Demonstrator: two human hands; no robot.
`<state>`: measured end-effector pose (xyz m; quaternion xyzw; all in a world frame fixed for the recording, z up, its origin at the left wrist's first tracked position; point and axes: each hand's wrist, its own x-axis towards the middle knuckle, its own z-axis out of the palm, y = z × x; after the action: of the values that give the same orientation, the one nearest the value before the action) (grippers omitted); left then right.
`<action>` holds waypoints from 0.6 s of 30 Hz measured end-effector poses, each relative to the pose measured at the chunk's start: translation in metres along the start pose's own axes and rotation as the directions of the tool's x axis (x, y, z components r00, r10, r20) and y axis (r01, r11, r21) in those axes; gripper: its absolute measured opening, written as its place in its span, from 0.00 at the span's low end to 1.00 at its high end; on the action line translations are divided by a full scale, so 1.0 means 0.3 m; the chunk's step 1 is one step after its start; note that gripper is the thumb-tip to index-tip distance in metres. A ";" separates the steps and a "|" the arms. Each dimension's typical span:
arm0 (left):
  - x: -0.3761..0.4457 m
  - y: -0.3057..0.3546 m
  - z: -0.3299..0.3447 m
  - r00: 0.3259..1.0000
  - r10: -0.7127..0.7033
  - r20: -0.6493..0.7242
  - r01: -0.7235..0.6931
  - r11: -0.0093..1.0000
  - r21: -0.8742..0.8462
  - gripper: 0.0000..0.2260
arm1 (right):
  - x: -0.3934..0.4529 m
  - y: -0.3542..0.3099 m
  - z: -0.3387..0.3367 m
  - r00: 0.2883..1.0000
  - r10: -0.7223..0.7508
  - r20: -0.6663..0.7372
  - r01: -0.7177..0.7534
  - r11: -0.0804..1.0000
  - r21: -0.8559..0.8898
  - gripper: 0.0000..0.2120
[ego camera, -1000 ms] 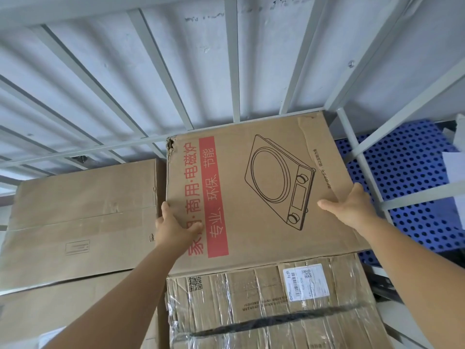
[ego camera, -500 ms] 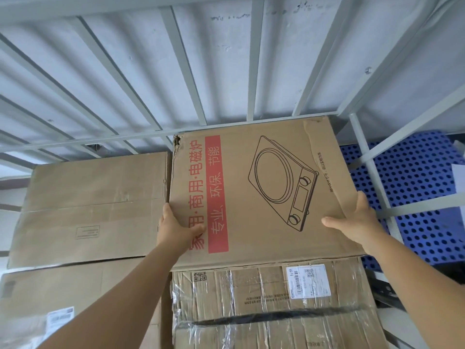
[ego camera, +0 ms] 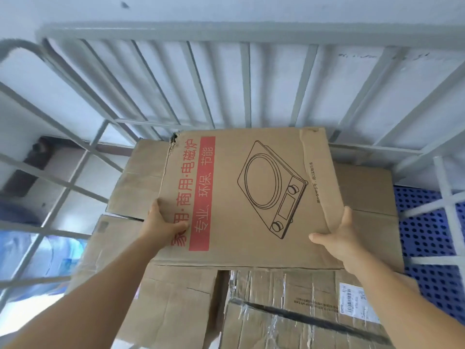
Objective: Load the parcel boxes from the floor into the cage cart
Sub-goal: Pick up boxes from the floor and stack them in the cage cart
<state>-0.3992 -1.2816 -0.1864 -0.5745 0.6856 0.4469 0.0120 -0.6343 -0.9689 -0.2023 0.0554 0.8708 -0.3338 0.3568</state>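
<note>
A flat brown parcel box (ego camera: 241, 197), printed with a red stripe and a line drawing of an induction cooker, is inside the grey cage cart (ego camera: 246, 79) above the other boxes. My left hand (ego camera: 161, 222) grips its left edge, thumb on top. My right hand (ego camera: 339, 235) grips its right near corner, thumb across the top. Under it lie a plain brown box (ego camera: 136, 177) at the left, another brown box (ego camera: 367, 197) at the right, and a tape-wrapped box (ego camera: 302, 311) with a white label in front.
The cart's barred back wall (ego camera: 191, 91) and its left side (ego camera: 63, 172) and right side (ego camera: 448, 187) close in the stack. A blue perforated panel (ego camera: 427, 238) shows behind the right bars. A plain brown box (ego camera: 163, 298) lies at the lower left.
The box with the cooker drawing has shifted left and now overlaps the left box. The view has tilted up, showing more of the cart's back wall and left side.
</note>
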 end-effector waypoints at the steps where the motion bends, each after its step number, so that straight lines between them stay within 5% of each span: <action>1: 0.013 -0.022 -0.048 1.000 -0.007 -0.008 0.007 1.000 -0.009 0.44 | -0.019 -0.033 0.038 1.000 -0.011 0.006 0.011 1.000 -0.009 0.54; 18: 0.557 -0.303 -0.674 0.999 0.027 -0.043 -0.021 0.990 0.138 0.37 | -0.146 -0.434 0.782 0.999 -0.011 0.053 0.012 1.000 -0.025 0.58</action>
<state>-0.2829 -1.5327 -0.2080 -0.5739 0.7218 0.3856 0.0308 -0.5084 -1.2087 -0.2257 0.0371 0.8656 -0.3260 0.3782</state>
